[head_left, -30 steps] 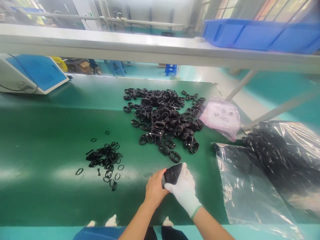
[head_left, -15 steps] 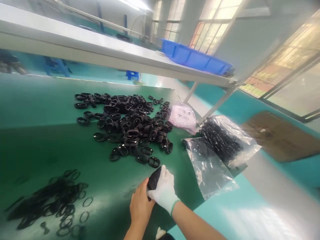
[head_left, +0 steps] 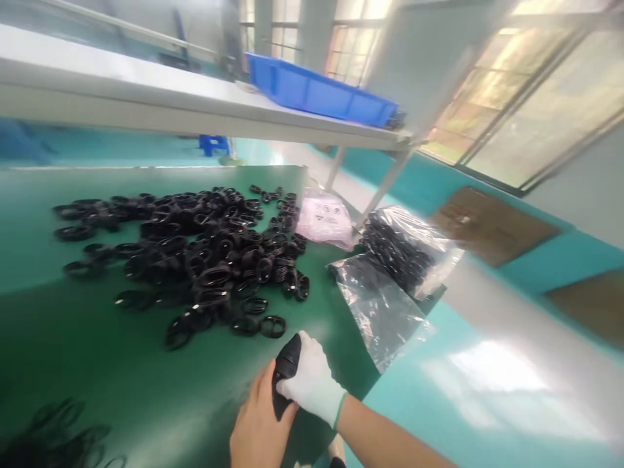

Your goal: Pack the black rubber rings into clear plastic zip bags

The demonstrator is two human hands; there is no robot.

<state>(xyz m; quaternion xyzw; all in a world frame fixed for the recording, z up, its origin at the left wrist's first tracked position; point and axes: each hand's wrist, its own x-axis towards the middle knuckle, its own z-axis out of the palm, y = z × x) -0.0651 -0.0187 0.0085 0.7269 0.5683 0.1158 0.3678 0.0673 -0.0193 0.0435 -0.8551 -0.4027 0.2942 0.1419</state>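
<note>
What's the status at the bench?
Left hand and gloved right hand both gripping black bundle. Coil pile just beyond. Nothing visible between hands and pile.

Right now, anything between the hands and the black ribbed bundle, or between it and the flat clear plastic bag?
Bare left hand and white-gloved right hand both hold the bundle, nothing visible between. Toward the bag, the right hand itself covers that side; past it, green tabletop, nothing visible in the way.

black bundle (head_left: 286,367) | ridged, compact | tilted | between left grip (head_left: 260,416) and right grip (head_left: 314,383)
</note>
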